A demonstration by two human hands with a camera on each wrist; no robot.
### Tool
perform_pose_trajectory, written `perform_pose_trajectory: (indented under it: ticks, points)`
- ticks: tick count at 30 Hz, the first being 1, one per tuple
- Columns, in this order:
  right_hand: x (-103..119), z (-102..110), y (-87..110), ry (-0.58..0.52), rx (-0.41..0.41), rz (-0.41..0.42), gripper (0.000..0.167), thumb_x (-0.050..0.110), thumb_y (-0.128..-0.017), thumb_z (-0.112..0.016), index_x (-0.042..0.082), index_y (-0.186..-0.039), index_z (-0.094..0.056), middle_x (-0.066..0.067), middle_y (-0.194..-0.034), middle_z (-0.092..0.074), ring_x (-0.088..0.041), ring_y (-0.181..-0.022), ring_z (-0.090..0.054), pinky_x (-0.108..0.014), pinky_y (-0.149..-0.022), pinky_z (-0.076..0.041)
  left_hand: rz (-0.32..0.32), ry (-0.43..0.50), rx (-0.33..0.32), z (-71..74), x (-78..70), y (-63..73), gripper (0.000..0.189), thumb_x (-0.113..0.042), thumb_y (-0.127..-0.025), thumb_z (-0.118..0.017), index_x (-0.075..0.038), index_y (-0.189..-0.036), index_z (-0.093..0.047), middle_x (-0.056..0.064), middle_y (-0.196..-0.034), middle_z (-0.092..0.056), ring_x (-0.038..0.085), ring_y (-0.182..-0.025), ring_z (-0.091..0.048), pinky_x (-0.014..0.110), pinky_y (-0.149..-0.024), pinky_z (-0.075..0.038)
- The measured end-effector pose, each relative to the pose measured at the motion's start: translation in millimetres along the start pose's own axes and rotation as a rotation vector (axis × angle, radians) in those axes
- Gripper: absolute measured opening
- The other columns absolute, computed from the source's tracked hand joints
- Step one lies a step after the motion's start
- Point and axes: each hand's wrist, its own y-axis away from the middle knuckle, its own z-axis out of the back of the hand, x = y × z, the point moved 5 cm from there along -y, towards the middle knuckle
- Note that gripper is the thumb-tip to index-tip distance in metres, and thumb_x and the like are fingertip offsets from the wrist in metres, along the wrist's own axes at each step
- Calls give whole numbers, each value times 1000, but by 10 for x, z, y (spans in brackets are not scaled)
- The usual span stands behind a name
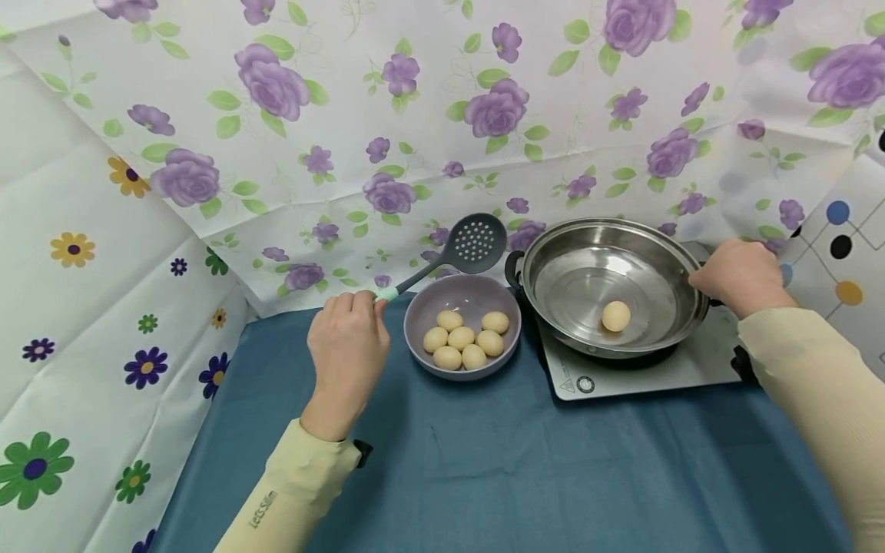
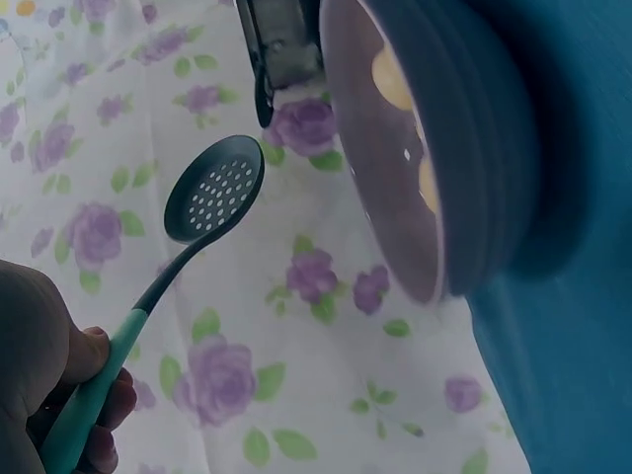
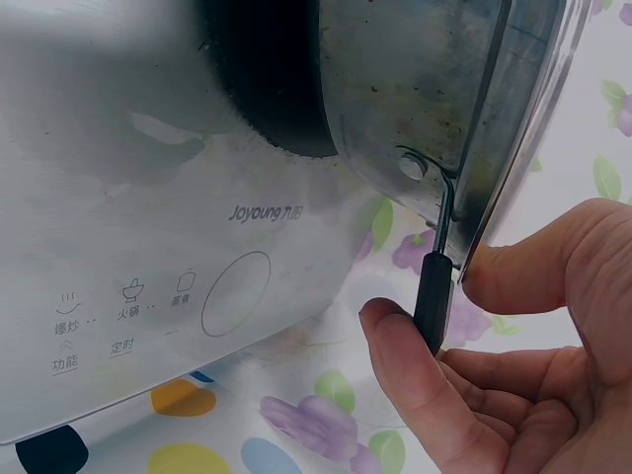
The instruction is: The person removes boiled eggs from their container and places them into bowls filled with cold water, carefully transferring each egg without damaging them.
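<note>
My left hand [image 1: 349, 346] grips the green handle of a dark slotted skimmer [image 1: 475, 244]. Its perforated head hangs above the far side of a purple-grey bowl [image 1: 470, 290]. Several pale eggs [image 1: 461, 338] lie in that bowl. To its right stands a wide stainless steel pan [image 1: 567, 288], and one egg [image 1: 615, 316] rests on its bottom. My right hand [image 1: 743, 276] holds the pan's right side; in the right wrist view, thumb and fingers pinch around the black side handle [image 3: 434, 296] and the rim.
Beneath the pan is a flat silver induction cooker [image 1: 643, 376] with printed controls, seen in the right wrist view. A blue cloth [image 1: 484, 461] covers the table. Floral sheeting [image 1: 415, 92] hangs close behind the bowl and pan, with more sheeting at both sides.
</note>
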Motion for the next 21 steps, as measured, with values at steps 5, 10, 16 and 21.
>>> perform_pose_trajectory:
  ticks: [5,10,16,21]
  points:
    - [3,4,-2,2,-4,-2,51,35,-78,-60,-15,-85,-58,-42,-91,-52,-51,-76,-53,-42,-49,-43,-21,14,15,-46,-185,-75,19,-23,-89,-64,-5,-82,-66,10,-69,-61,26,-61,-55,37,-54,-44]
    - [-13,-2,-5,3,-6,-6,51,35,-78,-60,-15,-84,-58,-43,-91,-51,-52,-76,-52,-43,-49,-43,-57,33,7,-124,-418,-155,20,-23,-89,-63,-6,-79,-65,9,-67,-59,24,-57,-51,34,-50,-42]
    - [-27,-19,-29,7,-7,-11,54,37,-78,-60,-16,-86,-57,-42,-90,-52,-50,-75,-53,-42,-48,-43,-91,52,17,-233,-699,-223,20,-24,-90,-62,-7,-80,-66,7,-71,-63,23,-61,-55,30,-51,-44]
    - [-33,-28,-30,-3,2,-11,52,37,-79,-59,-15,-85,-58,-39,-87,-53,-45,-70,-53,-39,-45,-43,-126,46,31,-335,-878,-242,21,-25,-90,-62,-8,-79,-64,6,-73,-63,21,-64,-56,30,-52,-43]
